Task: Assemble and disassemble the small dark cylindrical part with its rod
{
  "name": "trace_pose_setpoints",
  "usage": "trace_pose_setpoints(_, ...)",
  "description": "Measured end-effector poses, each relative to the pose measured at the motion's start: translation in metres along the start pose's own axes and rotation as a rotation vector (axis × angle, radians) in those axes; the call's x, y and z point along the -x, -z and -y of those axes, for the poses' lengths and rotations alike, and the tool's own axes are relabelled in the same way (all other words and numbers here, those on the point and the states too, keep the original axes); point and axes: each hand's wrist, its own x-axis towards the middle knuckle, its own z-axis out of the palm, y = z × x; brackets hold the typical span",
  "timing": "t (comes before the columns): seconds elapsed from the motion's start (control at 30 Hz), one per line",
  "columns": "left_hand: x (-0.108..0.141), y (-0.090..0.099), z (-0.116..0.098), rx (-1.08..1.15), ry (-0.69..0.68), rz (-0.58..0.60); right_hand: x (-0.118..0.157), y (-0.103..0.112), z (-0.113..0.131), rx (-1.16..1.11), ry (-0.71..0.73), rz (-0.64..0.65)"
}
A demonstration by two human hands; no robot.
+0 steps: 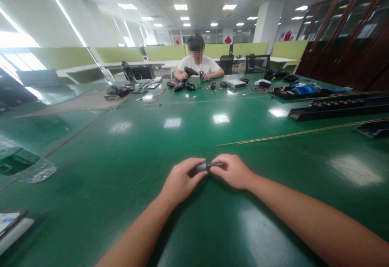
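Head view, and here's one small grey cylinder (201, 167), right between two hands! The left hand (180, 180) pinches its thick body, thumb against fingers; the right hand (234, 172) pinches its thin dark end. Whether it touches the green table (146, 218) I can't tell. Two thin rods (273, 135) lie beyond; further across, one person (199, 63) grips one drill (190, 71).

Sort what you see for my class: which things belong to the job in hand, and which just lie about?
In hand:
grey cylindrical part, in the left grip
slim dark piece, in the right grip

Lying about:
golden rods
long black channel
blue items
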Motion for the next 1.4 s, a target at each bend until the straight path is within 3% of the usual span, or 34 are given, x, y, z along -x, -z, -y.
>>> trace_pose_setpoints(1.4, -0.001, 0.014, 0.012, -0.047, -0.01, -0.04, -0.002, -0.003, -0.004, -0.17, -0.153, -0.046)
